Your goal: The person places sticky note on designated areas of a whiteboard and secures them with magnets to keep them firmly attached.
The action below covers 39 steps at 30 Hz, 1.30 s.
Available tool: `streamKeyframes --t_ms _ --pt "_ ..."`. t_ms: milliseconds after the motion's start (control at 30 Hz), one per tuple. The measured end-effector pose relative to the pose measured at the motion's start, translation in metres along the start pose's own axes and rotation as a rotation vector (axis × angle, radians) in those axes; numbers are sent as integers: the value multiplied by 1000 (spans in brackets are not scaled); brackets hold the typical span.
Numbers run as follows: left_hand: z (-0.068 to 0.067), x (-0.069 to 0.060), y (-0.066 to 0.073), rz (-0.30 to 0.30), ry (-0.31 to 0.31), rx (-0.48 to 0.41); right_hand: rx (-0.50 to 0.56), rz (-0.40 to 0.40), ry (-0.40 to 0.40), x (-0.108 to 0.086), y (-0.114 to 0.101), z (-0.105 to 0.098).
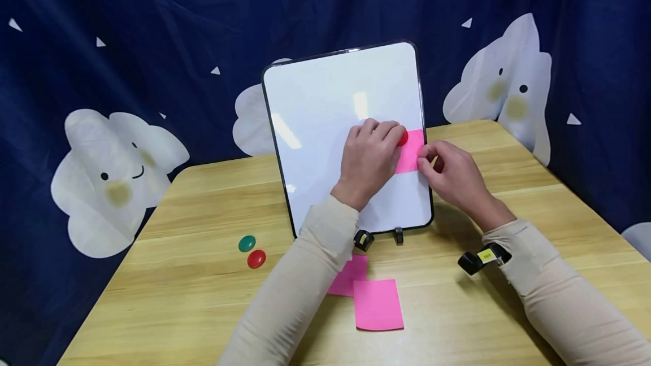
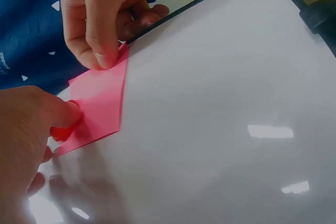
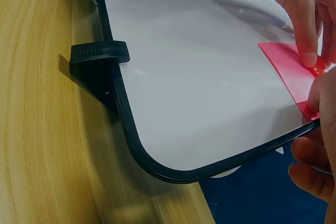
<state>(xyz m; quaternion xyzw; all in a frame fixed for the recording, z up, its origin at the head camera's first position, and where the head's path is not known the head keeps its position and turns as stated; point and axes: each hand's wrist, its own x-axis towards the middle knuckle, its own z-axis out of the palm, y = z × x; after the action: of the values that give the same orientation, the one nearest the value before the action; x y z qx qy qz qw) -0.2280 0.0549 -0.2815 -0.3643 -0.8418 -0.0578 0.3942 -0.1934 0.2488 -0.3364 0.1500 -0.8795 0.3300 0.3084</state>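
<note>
A small whiteboard [image 1: 320, 100] with a black frame stands tilted on the table. Against its right side lies a pink sticky note [image 1: 411, 157]. My left hand [image 1: 370, 154] pinches a round red magnet [image 1: 403, 138] at the note's upper left part, seen also in the left wrist view as a red magnet [image 2: 62, 132] under the thumb. At the board's right edge, my right hand [image 1: 451, 173] pinches the note's outer edge between thumb and index finger. In the right wrist view the note [image 3: 286, 69] stands partly off the board's surface.
Two more pink sticky notes, one in front [image 1: 378, 305] and one partly behind the left sleeve [image 1: 351, 277], lie on the table [image 1: 193, 298]. A green magnet [image 1: 246, 243] and another red magnet [image 1: 256, 258] lie at the left. Black stand clips [image 1: 399, 235] hold the board's lower edge.
</note>
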Motion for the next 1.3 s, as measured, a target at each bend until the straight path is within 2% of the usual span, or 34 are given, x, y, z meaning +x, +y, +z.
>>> streamKeyframes --t_ms 100,233,400,533,700,867,1100,1300 --pt "-3 -7 -3 -33 13 -86 -5 -21 -5 1 0 0" --pt "-7 -23 -8 -66 59 -173 -11 -51 -9 1 0 -1" --pt "-14 -47 -13 -48 96 -233 -8 -40 -27 -1 -1 -2" --pt "-20 -67 -21 -11 104 -275 0 -22 -45 -3 -1 -2" --pt "-28 -90 -35 42 79 -308 -25 -63 -37 -1 -2 -4" --pt "-31 -109 -45 33 32 -329 -37 -105 -14 2 -3 -7" --pt "-29 -123 -52 -4 -23 -322 -40 -99 -3 1 -3 -11" --pt "-32 -129 -60 -20 -53 -321 -71 -78 -47 3 -6 -11"
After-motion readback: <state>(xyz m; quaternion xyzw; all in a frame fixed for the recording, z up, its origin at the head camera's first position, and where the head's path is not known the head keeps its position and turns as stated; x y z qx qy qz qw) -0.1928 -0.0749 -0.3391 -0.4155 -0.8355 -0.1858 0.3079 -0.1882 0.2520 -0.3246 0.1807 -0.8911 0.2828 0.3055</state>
